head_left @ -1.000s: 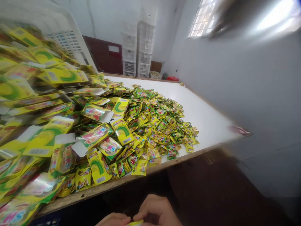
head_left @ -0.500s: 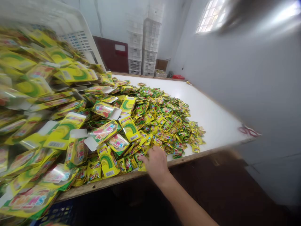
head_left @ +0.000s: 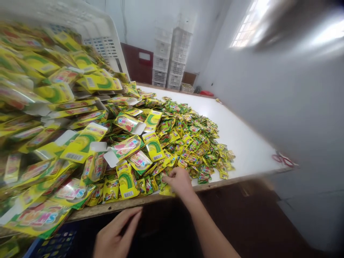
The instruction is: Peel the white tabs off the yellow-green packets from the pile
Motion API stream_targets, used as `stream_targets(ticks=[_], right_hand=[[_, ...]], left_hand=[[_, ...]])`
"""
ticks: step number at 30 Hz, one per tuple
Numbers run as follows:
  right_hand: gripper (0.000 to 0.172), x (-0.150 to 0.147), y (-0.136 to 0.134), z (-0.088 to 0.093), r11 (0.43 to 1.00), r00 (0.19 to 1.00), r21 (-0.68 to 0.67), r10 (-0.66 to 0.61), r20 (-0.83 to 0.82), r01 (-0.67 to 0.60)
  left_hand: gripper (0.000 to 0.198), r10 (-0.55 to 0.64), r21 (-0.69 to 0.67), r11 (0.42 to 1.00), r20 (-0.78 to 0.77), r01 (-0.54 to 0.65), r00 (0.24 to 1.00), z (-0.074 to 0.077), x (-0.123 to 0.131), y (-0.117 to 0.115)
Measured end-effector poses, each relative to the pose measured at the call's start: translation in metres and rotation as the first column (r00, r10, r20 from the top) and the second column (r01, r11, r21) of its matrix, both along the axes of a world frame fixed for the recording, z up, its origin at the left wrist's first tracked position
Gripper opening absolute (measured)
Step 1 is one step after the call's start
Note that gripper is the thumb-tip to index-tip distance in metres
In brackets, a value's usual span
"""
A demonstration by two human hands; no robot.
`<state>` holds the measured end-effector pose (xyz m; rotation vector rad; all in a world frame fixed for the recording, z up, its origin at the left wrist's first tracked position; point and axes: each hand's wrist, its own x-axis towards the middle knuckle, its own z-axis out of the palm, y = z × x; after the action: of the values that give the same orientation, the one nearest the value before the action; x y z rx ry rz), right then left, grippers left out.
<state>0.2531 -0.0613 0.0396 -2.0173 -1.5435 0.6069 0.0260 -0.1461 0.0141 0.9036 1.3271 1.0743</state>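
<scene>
My right hand (head_left: 180, 182) is at the front edge of the pile, with its thumb and fingers pinched on a small yellow candy sachet (head_left: 167, 190) that they partly cover. My left hand (head_left: 118, 233) is low in front of the table edge, thumb and forefinger brought together at the tips, and no object shows between them. Many small yellow and green sachets (head_left: 192, 143) lie heaped beyond my right hand. To the left of them spread printed yellow candy boxes (head_left: 127, 181), several with white end flaps standing open.
A white plastic basket (head_left: 118, 46) lies tipped at the left, boxes spilling from it onto the white table (head_left: 239, 143). Red-handled scissors (head_left: 285, 160) rest at the right corner. Below the table is a blue crate (head_left: 57, 243). Stacked white crates (head_left: 176, 57) stand behind.
My left hand has come into view below the table edge. My right hand stays at nearly the same spot, its fingers drawn closer together. The view has shifted slightly.
</scene>
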Motion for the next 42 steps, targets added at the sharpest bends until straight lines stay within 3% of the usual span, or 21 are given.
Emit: stream_targets(ticks=[2,4,6,8,10,13,14,16,19,20,22,24,26,28,31,32,34,37,39,42], right_hand=[[0.020,0.013,-0.002,0.007,1.000,0.999,-0.007,0.011,-0.045,-0.012],[0.019,0.025,-0.010,0.016,0.998,0.987,-0.010,0.055,-0.154,-0.057],[0.027,0.033,-0.024,0.024,0.991,0.919,0.002,0.124,-0.373,-0.132],[0.032,0.037,-0.041,0.025,0.984,0.769,0.032,0.157,-0.620,-0.175],[0.028,0.037,-0.058,0.017,0.990,0.599,0.049,0.118,-0.792,-0.130],[0.021,0.032,-0.077,-0.005,1.000,0.383,-0.003,-0.005,-0.924,0.005],[0.020,0.030,-0.081,-0.012,0.999,0.357,-0.021,-0.035,-0.933,0.041],[0.015,0.024,-0.087,-0.021,0.995,0.444,-0.002,-0.048,-0.895,0.103],[0.004,0.019,-0.091,-0.016,0.967,0.750,0.193,0.005,-0.661,0.164],[0.003,0.019,-0.092,-0.010,0.955,0.814,0.259,0.032,-0.580,0.147],[0.005,0.023,-0.094,0.004,0.927,0.865,0.368,0.126,-0.486,0.071],[0.006,0.030,-0.097,0.014,0.909,0.850,0.417,0.220,-0.479,-0.001],[0.004,0.036,-0.102,0.016,0.928,0.804,0.372,0.215,-0.554,0.008],[0.005,0.040,-0.108,0.008,0.972,0.733,0.232,0.126,-0.668,0.045],[0.012,0.046,-0.112,-0.007,0.988,0.732,0.130,0.026,-0.681,0.086],[0.016,0.048,-0.109,-0.010,0.984,0.756,0.144,0.014,-0.654,0.107],[0.023,0.052,-0.096,-0.008,0.974,0.778,0.167,-0.015,-0.628,0.153],[0.027,0.048,-0.062,0.002,0.983,0.691,0.071,-0.066,-0.720,0.168],[0.027,0.038,-0.041,0.003,0.992,0.627,-0.023,-0.098,-0.773,0.127],[0.024,0.020,-0.027,-0.006,0.992,0.654,-0.103,-0.125,-0.746,0.072]], left_hand=[[0.029,-0.151,0.085,0.984,-0.055,0.155,0.987,0.009,0.036,0.021],[0.039,-0.200,0.084,0.977,0.076,0.194,0.977,0.021,0.067,0.039],[0.039,-0.208,0.084,0.977,0.195,0.195,0.958,0.032,0.089,0.051],[0.028,-0.270,0.110,0.961,0.212,0.252,0.939,0.036,0.100,0.054],[0.019,-0.357,0.136,0.932,0.178,0.336,0.917,0.034,0.104,0.049],[0.018,-0.378,0.157,0.921,0.139,0.357,0.915,0.025,0.108,0.036],[0.018,-0.357,0.152,0.929,0.139,0.336,0.924,0.022,0.109,0.033],[0.019,-0.306,0.117,0.950,0.172,0.289,0.936,0.018,0.111,0.030],[0.026,-0.254,0.033,0.967,0.237,0.253,0.938,0.019,0.113,0.032],[0.028,-0.253,0.001,0.965,0.260,0.261,0.932,0.020,0.113,0.033],[0.027,-0.288,-0.069,0.942,0.327,0.327,0.900,0.023,0.114,0.033],[0.021,-0.360,-0.084,0.905,0.369,0.416,0.857,0.025,0.116,0.029],[0.016,-0.430,-0.017,0.891,0.291,0.454,0.855,0.025,0.119,0.022],[0.014,-0.478,0.108,0.877,0.083,0.469,0.875,0.023,0.120,0.015],[0.011,-0.535,0.251,0.759,-0.286,0.601,0.795,0.014,0.114,0.011],[0.010,-0.504,0.300,0.715,-0.406,0.632,0.763,0.010,0.110,0.013],[0.021,-0.307,0.414,0.660,-0.614,0.628,0.727,-0.002,0.099,0.019],[0.034,0.044,0.528,0.620,-0.762,0.580,0.646,-0.021,0.086,0.031],[0.028,0.129,0.549,0.635,-0.769,0.544,0.626,-0.030,0.082,0.035],[0.026,0.150,0.506,0.737,-0.770,0.449,0.620,-0.032,0.087,0.039]])
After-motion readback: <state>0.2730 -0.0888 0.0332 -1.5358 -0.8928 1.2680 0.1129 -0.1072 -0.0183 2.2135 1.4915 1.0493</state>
